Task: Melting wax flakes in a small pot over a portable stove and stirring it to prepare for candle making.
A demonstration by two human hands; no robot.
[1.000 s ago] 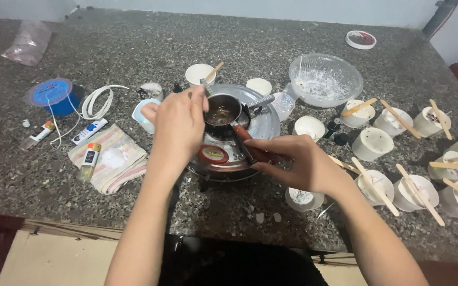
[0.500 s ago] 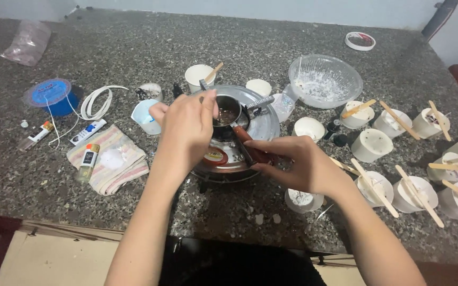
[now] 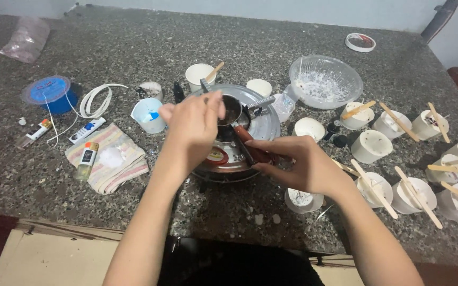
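Observation:
A small metal pot (image 3: 232, 112) sits on a round silver stove (image 3: 263, 124) in the middle of the speckled stone counter. My right hand (image 3: 292, 161) grips the pot's reddish-brown handle (image 3: 249, 146). My left hand (image 3: 194, 126) hovers over the pot's left side with fingers pinched on a thin stirring tool, most of which is hidden by the hand. The pot's contents are largely covered by my left hand.
White cups with wooden sticks (image 3: 417, 190) crowd the right side. A clear bowl (image 3: 325, 80) stands behind them. At the left lie a striped cloth (image 3: 107, 159), small tubes, a blue spool (image 3: 49, 91) and a coiled white cord (image 3: 95, 100). A paper cup (image 3: 199, 75) stands behind the stove.
My left hand has shifted right, further over the pot, covering more of its contents. My right hand has stayed on the handle.

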